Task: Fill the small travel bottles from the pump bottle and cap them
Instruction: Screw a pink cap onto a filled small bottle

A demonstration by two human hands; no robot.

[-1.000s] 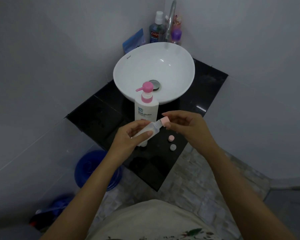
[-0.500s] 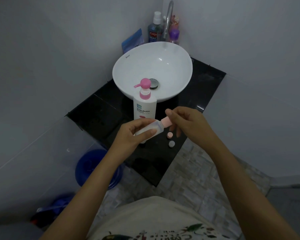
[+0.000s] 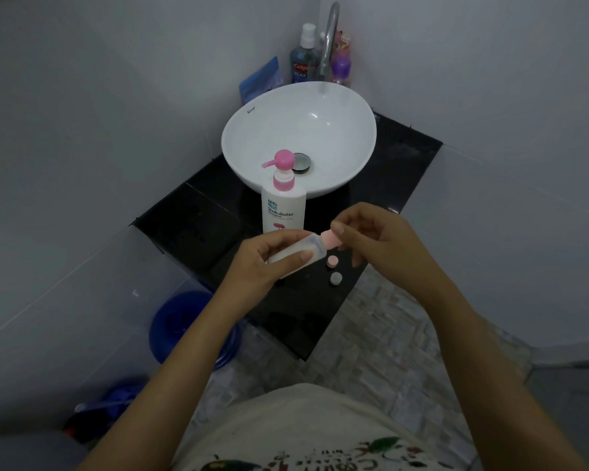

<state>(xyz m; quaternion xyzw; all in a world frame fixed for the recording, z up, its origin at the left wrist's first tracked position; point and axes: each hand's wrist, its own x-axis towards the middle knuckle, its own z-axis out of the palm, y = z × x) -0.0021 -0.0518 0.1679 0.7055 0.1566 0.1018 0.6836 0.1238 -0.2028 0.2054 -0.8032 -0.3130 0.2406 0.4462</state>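
Note:
My left hand (image 3: 266, 263) grips a small clear travel bottle (image 3: 303, 248) tilted on its side above the black counter (image 3: 191, 226), neck pointing right. My right hand (image 3: 374, 236) pinches the pink cap (image 3: 330, 240) sitting on that neck. Behind them stands the white pump bottle (image 3: 283, 205) with its pink pump head. A loose pink cap (image 3: 332, 261) and a loose grey cap (image 3: 335, 278) lie on the counter just below my right fingers.
A white basin (image 3: 351, 130) sits behind the pump bottle, under a chrome tap (image 3: 329, 39). A mouthwash bottle (image 3: 301, 59), a purple bottle (image 3: 340, 68) and a blue pouch (image 3: 261, 79) stand in the corner. A blue bucket (image 3: 181, 324) is on the floor at left.
My right thumb and fingers have shifted around the pink cap on the bottle's neck, as if turning it. The left hand keeps the bottle in about the same place.

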